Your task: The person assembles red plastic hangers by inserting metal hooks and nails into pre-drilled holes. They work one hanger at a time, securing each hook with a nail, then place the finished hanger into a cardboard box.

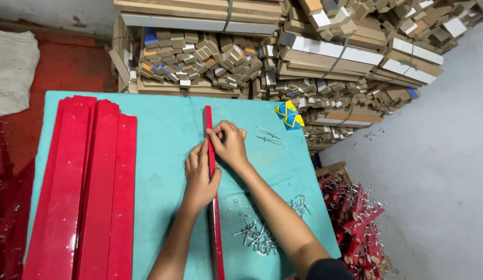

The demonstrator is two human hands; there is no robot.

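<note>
A long narrow red strip point(207, 116) lies lengthwise down the middle of the teal table point(163, 135). My left hand point(199, 176) rests on it, fingers pressed along its left side about halfway up. My right hand point(230, 144) sits just beyond, fingertips pinched against the strip's right edge; whether it holds something small I cannot tell. A heap of small bent metal wire clips point(257, 236) lies on the table by my right forearm, and two more wire clips point(267, 136) lie to the right of my right hand.
Several long red strips point(86, 192) lie stacked along the table's left side. Bundled stacks of brown wood pieces point(304, 57) fill the back. Two yellow-and-blue folded pieces point(288, 115) sit at the table's far right corner. A crate of red parts with wire hooks point(355, 218) stands right of the table.
</note>
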